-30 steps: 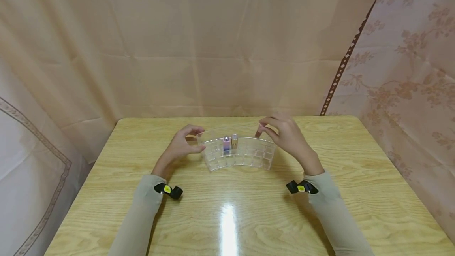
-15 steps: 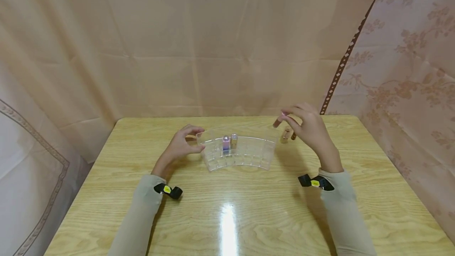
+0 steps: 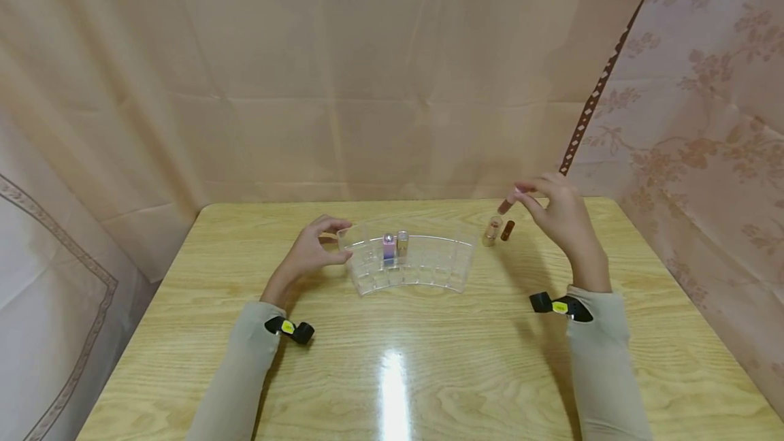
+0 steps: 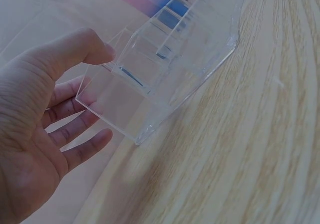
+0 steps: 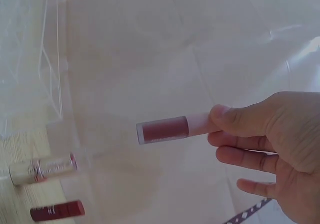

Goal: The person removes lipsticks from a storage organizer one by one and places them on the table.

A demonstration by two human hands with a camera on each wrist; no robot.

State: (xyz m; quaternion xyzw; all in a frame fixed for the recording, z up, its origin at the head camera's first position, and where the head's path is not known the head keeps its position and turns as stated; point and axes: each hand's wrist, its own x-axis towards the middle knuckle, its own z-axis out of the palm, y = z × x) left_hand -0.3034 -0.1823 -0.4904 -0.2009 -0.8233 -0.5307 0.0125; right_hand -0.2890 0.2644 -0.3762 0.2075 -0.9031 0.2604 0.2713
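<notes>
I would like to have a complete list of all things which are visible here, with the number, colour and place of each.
Table: 1, yellowish wood grain, under everything
Organiser: 1, transparent, mid-table
Pink tube: 1, pink and blue, in the organiser
Gold tube: 1, gold-toned, beside the pink tube
Clear-and-gold tube: 1, on the table, right of the organiser
Dark tube: 1, reddish brown, beside the clear-and-gold one
Lip tube: 1, dusky red, pale pink cap, in the right hand
Back curtain: 1, beige, behind the table
Floral cloth: 1, pinkish, right
Trimmed cloth: 1, whitish, left
Wrist cameras: 2, black, one per wrist
Sleeves: 2, beige-grey, on both arms
Hands: 2, left gripping the organiser's end, right pinching the cap
</notes>
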